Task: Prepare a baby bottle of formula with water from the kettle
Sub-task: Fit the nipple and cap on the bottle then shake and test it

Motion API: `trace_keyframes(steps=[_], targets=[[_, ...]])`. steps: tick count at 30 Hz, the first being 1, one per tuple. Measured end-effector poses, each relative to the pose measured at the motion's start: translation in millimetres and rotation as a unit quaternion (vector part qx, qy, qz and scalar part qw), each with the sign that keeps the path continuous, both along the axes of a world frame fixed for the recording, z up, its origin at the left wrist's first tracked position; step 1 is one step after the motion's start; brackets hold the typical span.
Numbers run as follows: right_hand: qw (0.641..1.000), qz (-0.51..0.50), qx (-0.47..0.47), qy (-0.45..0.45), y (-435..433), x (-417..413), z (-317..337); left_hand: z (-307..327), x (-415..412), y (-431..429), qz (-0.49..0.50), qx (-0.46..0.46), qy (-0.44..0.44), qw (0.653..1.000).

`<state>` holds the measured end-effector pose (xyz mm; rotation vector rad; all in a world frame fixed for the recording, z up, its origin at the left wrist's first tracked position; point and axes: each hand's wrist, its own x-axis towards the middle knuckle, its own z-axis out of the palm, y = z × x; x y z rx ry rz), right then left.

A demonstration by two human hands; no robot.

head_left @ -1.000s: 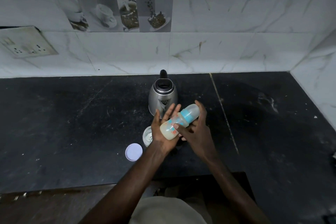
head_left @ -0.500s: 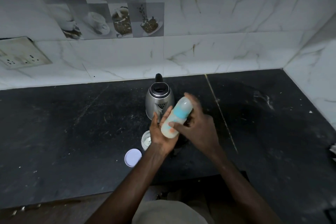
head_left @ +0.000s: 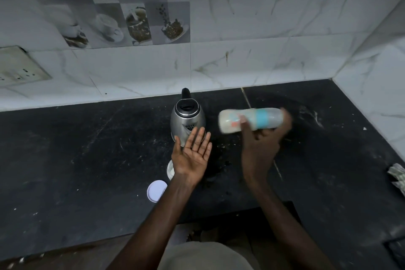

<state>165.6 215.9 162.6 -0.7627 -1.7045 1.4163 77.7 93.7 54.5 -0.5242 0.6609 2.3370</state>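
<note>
The right hand (head_left: 259, 144), right of the frame's centre, is curled round a baby bottle (head_left: 263, 119) and grips it near its middle. One finger lies across the front of the bottle and the others wrap behind it. The bottle lies on its side in the air above the counter. Its base points left, towards the kettle, and its capped end points right. It holds a pale, milky liquid and has a teal band round its neck. Both the bottle and the fingertips are blurred, so finer detail cannot be made out.

The left hand (head_left: 191, 153) is at the centre of the frame, apart from the bottle. Its palm is turned up, its fingers are straight and spread, and it holds nothing. Its fingertips overlap the lower front of a steel kettle (head_left: 188, 116), which stands upright on the black counter (head_left: 87, 160) with its dark handle towards the wall.

A small white jar (head_left: 170, 169) shows just left of the left wrist, mostly hidden behind it. A round white lid (head_left: 156, 190) lies flat on the counter lower left of the jar.

A crumpled cloth (head_left: 397, 176) sits at the right edge. Marbled white tiles (head_left: 263, 61) back the counter, and a socket plate (head_left: 19, 68) is at the left edge.
</note>
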Motion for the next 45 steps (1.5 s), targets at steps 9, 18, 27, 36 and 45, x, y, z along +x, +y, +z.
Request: trace_keyframes(steps=[9, 18, 27, 36, 45], targets=[[0.927, 0.31, 0.12, -0.171, -5.2, 13.4, -36.1, 8.0, 6.3, 2.7, -0.028, 0.053, 0.025, 0.998], [0.895, 0.335, 0.244, -0.167, 32.1, -1.8, 10.6, 9.9, 4.7, 5.6, -0.045, 0.039, 0.037, 0.998], [0.916, 0.302, 0.215, -0.153, -14.3, 7.5, -17.9, 5.8, 1.8, 0.5, -0.036, 0.021, 0.029, 0.999], [0.982, 0.149, 0.114, -0.024, -17.7, -3.2, 0.3, 11.8, 9.3, 3.3, -0.011, 0.024, 0.01, 1.0], [0.957, 0.229, 0.129, -0.125, -11.8, 20.6, -37.5, 30.4, 22.2, 12.9, -0.047, 0.068, 0.027, 0.996]])
